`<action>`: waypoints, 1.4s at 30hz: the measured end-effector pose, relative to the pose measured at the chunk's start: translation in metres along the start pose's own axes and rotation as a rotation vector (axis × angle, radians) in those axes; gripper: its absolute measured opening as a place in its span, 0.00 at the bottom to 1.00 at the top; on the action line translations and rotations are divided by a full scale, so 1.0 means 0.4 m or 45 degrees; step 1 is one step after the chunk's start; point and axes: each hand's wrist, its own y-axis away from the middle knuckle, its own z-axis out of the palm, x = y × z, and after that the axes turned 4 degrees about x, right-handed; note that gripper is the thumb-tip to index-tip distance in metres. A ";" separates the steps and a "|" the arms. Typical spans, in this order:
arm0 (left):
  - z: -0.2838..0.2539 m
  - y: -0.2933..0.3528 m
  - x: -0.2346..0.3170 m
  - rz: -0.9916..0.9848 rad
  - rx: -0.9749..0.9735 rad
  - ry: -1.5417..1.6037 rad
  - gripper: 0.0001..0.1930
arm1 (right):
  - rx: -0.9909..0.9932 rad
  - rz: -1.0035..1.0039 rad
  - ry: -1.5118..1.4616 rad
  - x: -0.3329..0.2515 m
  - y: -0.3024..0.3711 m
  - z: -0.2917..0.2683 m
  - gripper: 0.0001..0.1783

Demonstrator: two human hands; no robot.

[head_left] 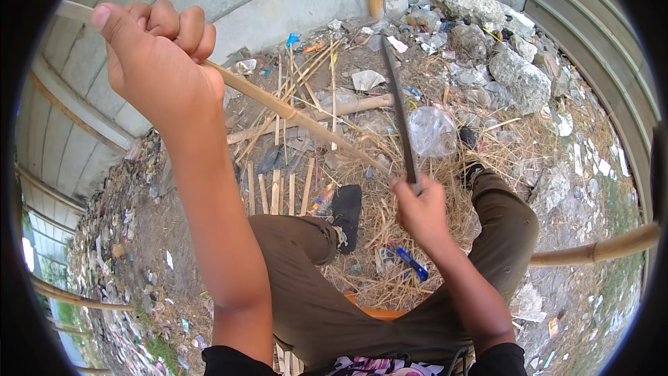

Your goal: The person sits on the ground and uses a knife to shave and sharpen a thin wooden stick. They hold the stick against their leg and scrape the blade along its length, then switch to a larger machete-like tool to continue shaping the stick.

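My left hand [163, 63], raised at the upper left, is closed round a long bamboo strip [278, 106]. The strip slants down to the right, a node showing along it, and its lower end comes near the blade by my right hand. My right hand [423, 212] grips a machete [400, 108] whose handle is hidden in my fist. Its long dark blade points up and away. I cannot tell whether blade and strip touch. Between my legs a blue box cutter [412, 264] lies on straw-like shavings [376, 282].
Cut bamboo pieces [292, 188] lie by my left foot [346, 217], with thin strips [334, 90] and a bamboo pole [348, 108] beyond. Concrete chunks [518, 76], a clear plastic bag [431, 131] and litter cover the ground. A grey wall [292, 7] stands behind; a bamboo pole [598, 251] juts in at right.
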 end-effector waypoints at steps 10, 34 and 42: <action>0.038 0.000 -0.008 -0.014 0.067 -0.066 0.21 | -0.109 0.114 0.414 0.162 0.017 0.047 0.15; -0.001 -0.013 -0.043 -0.065 -0.060 0.098 0.24 | 0.210 -0.386 -0.476 0.021 0.023 0.049 0.08; -0.043 -0.001 -0.056 -0.130 -0.040 0.082 0.25 | 0.206 -0.259 0.104 -0.010 0.010 -0.012 0.11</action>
